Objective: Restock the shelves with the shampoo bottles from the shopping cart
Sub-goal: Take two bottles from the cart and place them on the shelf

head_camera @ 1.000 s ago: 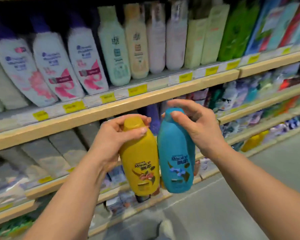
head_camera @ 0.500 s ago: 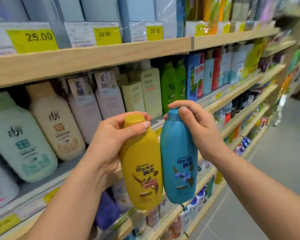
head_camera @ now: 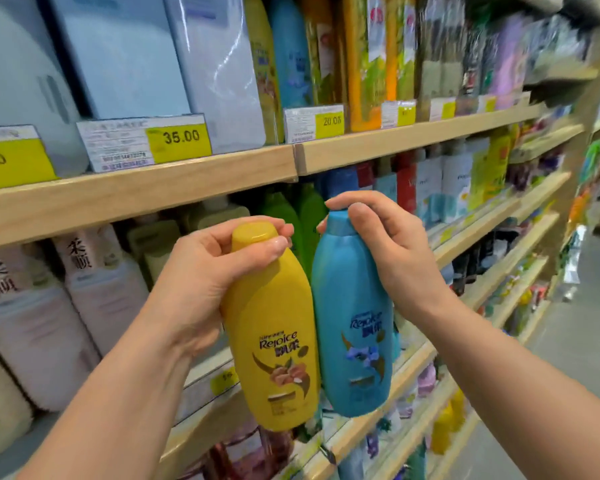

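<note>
My left hand (head_camera: 205, 275) grips the neck and cap of a yellow Rejoice shampoo bottle (head_camera: 278, 344), held upright. My right hand (head_camera: 392, 251) grips the cap and shoulder of a blue Rejoice shampoo bottle (head_camera: 355, 341), also upright. The two bottles touch side by side in front of the wooden shelves (head_camera: 413, 140). On the upper shelf stand a matching yellow bottle (head_camera: 262, 60) and a matching blue bottle (head_camera: 291, 50). The shopping cart is out of view.
Pale boxed packs (head_camera: 125, 57) and yellow price tags (head_camera: 181, 138) line the upper shelf at left. White and beige bottles (head_camera: 97, 289) fill the shelf below, green bottles (head_camera: 309, 209) behind my hands. More shelves run off to the right beside the grey aisle floor (head_camera: 575, 341).
My view has risen and swung right along the shelves, from the lower rows to the upper shelf with matching bottles. Both hands keep the same hold on their bottles.
</note>
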The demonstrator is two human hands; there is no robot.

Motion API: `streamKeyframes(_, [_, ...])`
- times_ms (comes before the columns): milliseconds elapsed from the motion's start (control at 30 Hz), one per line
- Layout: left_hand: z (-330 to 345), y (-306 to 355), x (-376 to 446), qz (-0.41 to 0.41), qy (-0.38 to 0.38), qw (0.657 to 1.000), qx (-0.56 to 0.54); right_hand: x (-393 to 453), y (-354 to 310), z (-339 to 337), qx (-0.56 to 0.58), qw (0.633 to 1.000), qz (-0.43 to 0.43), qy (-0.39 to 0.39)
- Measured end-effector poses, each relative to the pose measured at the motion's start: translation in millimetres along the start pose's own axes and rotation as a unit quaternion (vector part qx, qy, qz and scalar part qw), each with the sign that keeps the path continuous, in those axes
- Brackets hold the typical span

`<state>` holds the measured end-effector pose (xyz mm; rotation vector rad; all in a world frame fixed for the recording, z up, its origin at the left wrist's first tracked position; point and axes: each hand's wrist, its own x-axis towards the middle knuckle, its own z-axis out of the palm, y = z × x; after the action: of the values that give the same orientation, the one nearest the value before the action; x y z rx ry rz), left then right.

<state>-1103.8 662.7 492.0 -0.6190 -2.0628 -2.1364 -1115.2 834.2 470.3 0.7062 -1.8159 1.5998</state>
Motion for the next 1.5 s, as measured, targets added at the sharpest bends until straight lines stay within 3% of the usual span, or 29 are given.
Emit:
streamKeyframes(300, [95.6,2.5,66.5,0.048,0.120,0.991,0.033,79.8,47.7,-95.9,0.070,0.993,-0.036,-0.090])
streamKeyframes(600, [137.7,38.9,100.1,0.100,0.131,0.979,0.123,129.4,46.8,-135.3,0.096,0.985,-0.117,-0.085])
streamKeyframes(1100, [155.9,138.3,118.6,0.282,0.123,0.917,0.254,199.7,-19.0,-154.9,0.165,0.938,-0.304,0.027])
streamKeyframes(1500, [154.4,186.7,149.0,0.391,0.081,0.875,0.274,247.9,-44.4,-147.8,0.237,0.879,-0.397,0.114])
